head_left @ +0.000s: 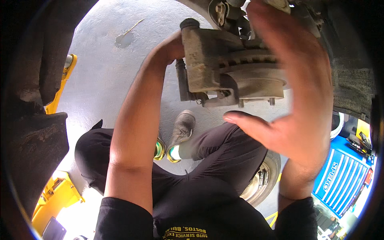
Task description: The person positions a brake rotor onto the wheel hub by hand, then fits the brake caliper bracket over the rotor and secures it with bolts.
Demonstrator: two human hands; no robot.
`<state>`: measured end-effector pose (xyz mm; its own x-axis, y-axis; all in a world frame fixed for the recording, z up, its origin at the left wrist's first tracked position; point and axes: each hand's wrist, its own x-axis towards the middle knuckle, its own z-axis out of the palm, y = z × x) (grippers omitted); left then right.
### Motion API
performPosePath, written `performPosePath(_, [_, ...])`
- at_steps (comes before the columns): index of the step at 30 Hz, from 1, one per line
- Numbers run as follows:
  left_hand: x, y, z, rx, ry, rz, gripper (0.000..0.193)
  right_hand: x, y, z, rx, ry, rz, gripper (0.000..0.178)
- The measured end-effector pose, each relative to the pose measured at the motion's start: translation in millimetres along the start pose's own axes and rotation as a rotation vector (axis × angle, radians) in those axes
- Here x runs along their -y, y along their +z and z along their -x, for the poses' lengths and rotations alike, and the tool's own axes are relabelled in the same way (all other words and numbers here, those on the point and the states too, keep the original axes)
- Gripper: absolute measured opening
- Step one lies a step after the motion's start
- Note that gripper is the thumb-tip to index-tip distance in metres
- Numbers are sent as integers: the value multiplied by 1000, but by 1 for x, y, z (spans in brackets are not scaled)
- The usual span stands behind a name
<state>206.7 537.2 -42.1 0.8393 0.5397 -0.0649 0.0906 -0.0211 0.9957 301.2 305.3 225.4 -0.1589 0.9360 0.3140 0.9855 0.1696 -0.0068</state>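
A worn, dusty brake caliper (195,60) sits over the brake disc (256,86) at the top middle, with wheel studs showing along the disc's lower edge. My left hand (174,49) reaches behind the caliper's left side. Its fingers are hidden there, so I cannot see what they grip. Close in front of the disc's right side is my right hand (298,92), slightly blurred. Its thumb stands apart from the stretched fingers, and nothing shows in it. Above the disc, suspension parts (221,15) are partly covered by the right fingers.
Dark wheel-arch panels (352,76) hang at both sides. A wheel (262,180) lies on the grey floor (108,68) by my right leg. Yellow equipment (60,192) stands at the left. A blue tool cabinet (340,176) is at the right. My shoe (184,126) is below the caliper.
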Motion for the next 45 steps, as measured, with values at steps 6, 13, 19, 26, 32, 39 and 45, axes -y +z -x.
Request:
performPosePath(6, [-25, 36, 76, -441, -505, 80, 42, -42, 94, 142, -1060, 634, -637, 75])
performPosePath(13, [0, 82, 113, -632, -284, 322, 31, 23, 201, 155, -625, 794, -841, 142])
performPosePath(19, [-22, 103, 106, -849, -213, 552, 26, 30, 213, 137, -808, 914, -912, 149])
performPosePath(26, [-8, 102, 104, -858, -46, 677, 22, 18, 217, 126, -881, 745, -983, 150])
performPosePath(32, [-12, 104, 104, -821, -111, 733, 30, 22, 210, 124, -884, 746, -1059, 149])
performPosePath(39, [2, 78, 109, -709, -62, 243, 30, 19, 206, 130, -770, 773, -961, 149])
performPosePath(45, [26, -1, 51, -302, -40, 309, 25, 20, 198, 130, -689, 740, -953, 142])
